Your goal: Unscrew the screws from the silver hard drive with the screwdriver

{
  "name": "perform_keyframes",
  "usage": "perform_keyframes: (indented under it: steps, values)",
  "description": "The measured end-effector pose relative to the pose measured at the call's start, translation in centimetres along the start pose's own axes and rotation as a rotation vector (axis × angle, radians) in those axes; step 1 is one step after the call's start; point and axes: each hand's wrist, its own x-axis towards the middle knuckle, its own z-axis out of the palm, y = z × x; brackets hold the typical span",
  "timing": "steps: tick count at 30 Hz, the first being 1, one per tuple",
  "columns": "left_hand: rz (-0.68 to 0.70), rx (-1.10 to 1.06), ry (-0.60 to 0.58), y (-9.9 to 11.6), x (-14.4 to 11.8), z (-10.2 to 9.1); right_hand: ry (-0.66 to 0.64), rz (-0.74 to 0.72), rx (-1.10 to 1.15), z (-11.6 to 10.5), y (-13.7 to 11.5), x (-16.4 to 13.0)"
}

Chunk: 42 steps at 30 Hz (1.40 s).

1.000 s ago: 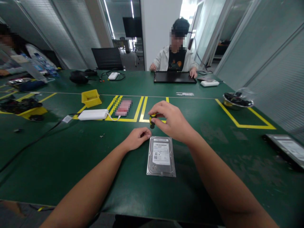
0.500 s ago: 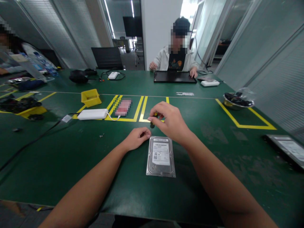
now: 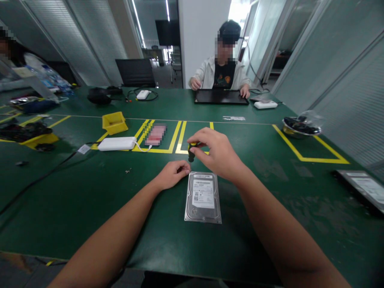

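Observation:
A silver hard drive [image 3: 204,194] with a white label lies flat on the green table in front of me. Above its far left corner, my right hand [image 3: 214,152] grips a short screwdriver [image 3: 191,152] by its black and yellow handle, the shaft pointing down. Beside that same corner rests my left hand [image 3: 174,175], its fingers curled and thumb pressed in near the screwdriver's tip. Whatever the left fingertips pinch is too small to make out. The exact spot where the tip meets the drive is hidden.
Several tiny screws [image 3: 128,171] lie left of my hands. Beyond them are a white power strip [image 3: 117,144] and a yellow bin [image 3: 115,123]. Another hard drive [image 3: 364,190] is at the right edge, below a metal bowl [image 3: 301,127]. Opposite, a person [image 3: 223,74] handles a black panel [image 3: 221,97].
The screwdriver's handle has shifted slightly left and turned, showing more clearly between my right fingers. My left hand and the hard drive have stayed in place.

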Motion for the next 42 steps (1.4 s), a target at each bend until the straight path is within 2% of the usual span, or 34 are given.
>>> perform_keyframes:
  steps: [6, 13, 28, 34, 42]
  values:
    - [-0.001, 0.001, -0.001, -0.13, 0.02, 0.01, -0.041, -0.049, 0.015, -0.23, -0.05, -0.03]
    - [0.012, -0.007, 0.003, -0.02, -0.04, -0.02, 0.02, 0.003, 0.014, 0.3, -0.12, -0.02]
    - [0.011, -0.01, -0.004, 0.09, -0.03, -0.1, -0.05, -0.116, -0.015, -0.21, 0.22, 0.01]
    - [-0.004, -0.015, -0.006, 0.02, -0.04, -0.1, -0.098, -0.087, -0.077, -0.25, 0.28, 0.01]
    - [0.002, -0.009, -0.011, 0.27, -0.01, -0.16, -0.056, 0.001, -0.127, 0.11, 0.07, 0.03]
